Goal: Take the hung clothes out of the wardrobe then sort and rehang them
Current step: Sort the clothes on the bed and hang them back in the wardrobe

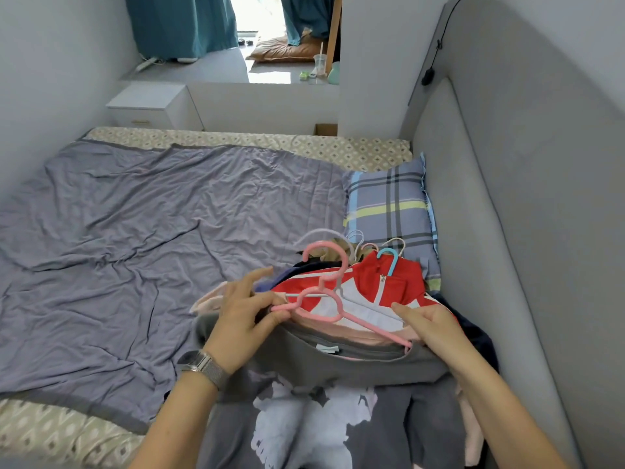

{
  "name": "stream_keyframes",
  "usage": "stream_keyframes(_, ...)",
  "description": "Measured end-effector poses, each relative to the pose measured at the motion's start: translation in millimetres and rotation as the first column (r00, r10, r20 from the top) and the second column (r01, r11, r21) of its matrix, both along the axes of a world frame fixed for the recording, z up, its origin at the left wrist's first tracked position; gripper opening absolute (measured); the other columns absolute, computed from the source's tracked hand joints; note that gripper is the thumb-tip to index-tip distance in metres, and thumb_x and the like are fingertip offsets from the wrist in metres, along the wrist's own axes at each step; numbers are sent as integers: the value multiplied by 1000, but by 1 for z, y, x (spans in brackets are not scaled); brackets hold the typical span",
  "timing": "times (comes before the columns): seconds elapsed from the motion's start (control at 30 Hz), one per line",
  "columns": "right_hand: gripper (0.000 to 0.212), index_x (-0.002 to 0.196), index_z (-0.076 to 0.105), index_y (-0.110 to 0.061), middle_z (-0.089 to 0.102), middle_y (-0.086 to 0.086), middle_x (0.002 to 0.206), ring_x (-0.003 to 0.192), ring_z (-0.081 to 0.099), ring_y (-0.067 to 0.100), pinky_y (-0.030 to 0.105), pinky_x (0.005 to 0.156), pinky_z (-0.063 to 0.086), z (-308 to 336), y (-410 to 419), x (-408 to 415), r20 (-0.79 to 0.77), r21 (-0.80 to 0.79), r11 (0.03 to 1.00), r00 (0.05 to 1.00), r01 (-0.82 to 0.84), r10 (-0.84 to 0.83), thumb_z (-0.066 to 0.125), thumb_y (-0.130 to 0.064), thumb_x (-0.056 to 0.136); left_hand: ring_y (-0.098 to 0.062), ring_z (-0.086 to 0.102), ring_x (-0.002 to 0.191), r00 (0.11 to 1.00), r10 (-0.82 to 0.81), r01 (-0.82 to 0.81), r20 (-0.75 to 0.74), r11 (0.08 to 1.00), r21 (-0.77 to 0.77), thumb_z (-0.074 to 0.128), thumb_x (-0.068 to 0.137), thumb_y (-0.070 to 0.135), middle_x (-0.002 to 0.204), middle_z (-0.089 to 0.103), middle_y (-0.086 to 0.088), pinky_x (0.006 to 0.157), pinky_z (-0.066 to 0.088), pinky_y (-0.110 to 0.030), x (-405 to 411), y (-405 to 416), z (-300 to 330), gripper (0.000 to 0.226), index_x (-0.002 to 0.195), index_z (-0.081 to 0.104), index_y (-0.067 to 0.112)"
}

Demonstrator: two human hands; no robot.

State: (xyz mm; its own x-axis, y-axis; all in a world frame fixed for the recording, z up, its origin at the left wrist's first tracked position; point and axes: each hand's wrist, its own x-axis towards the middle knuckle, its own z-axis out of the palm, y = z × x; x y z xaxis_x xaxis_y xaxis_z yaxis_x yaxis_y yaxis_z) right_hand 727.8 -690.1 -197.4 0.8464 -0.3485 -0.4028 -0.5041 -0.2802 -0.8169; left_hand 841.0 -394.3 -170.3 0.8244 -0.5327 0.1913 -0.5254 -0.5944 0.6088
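The dark grey printed cotton T-shirt (321,418) runs off the bottom edge. Garments beneath the red and white zip jacket (382,286) are mostly hidden; small items beside the clear plastic cup (320,64) are unidentifiable.

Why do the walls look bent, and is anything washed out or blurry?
Head view: the wide-angle lens bows the headboard and walls; the window is blown out white; the grey shirt near the bottom edge looks soft, while the pink hanger stays fairly sharp.
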Motion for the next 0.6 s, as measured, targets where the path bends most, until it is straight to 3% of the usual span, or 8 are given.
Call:
stream_keyframes(0.03,91,70,58,10,64,31,80,82,63,43,49,84,49,5,3,-3,-9,47,998,999,-36,36,59,-80,61,-8,41,102,1000,-27,27,14,1000,0,50,79,57,127,48,19,95,29,-28,2,1,4,28,87,68,38)
stream_keyframes(0.07,98,76,57,13,65,33,86,82,65,41,46,83,49,9,5,-6,-2,94,994,998,-64,64,59,-83,60,-8,43,102,998,-61,61,15,998,-4,49,80,61,121,53,20,95,31,-29,2,4,8,30,85,66,37)
stream_keyframes(0.13,98,80,56,14,64,26,78,70,54,24,34,74,42,22,11,-10,22,163,979,992,-123,121,60,-82,62,-10,50,92,996,-86,86,-7,996,-31,47,82,62,94,60,17,88,37,-32,1,10,14,37,82,66,30)
stream_keyframes(0.2,86,75,53,10,52,11,70,67,43,17,30,69,35,38,18,-15,53,193,956,975,-222,215,63,-75,66,-8,51,84,999,-46,45,-22,997,-62,51,82,54,81,57,13,81,39,-33,-4,21,17,29,81,67,29)
stream_keyframes(0.27,58,67,54,-7,48,-1,69,65,43,12,25,66,34,58,30,-21,86,127,928,935,-352,343,66,-65,67,-6,51,82,1000,-3,2,-15,996,-90,52,80,49,78,57,13,80,40,-30,-13,34,21,18,80,64,37)
stream_keyframes(0.4,18,91,67,-24,62,-10,86,76,55,2,10,70,40,91,70,-26,128,-73,841,832,-535,540,71,-40,82,-3,51,83,999,46,-48,-21,990,-132,51,78,49,77,58,14,79,37,-16,-32,65,42,9,76,59,46)
stream_keyframes(0.5,8,81,69,-23,59,-12,71,64,51,-5,8,62,39,111,109,-23,144,-68,841,829,-536,540,69,-31,85,-6,50,80,998,66,-67,-16,988,-142,50,78,51,75,57,12,77,37,-19,-46,96,58,13,74,59,41)
stream_keyframes(0.6,21,67,66,-23,55,-7,59,55,49,3,13,57,38,130,147,-18,195,7,838,823,-545,534,68,-38,82,-6,50,83,993,119,-117,5,980,-162,50,77,52,78,59,9,79,37,-20,-58,135,75,18,75,60,37)
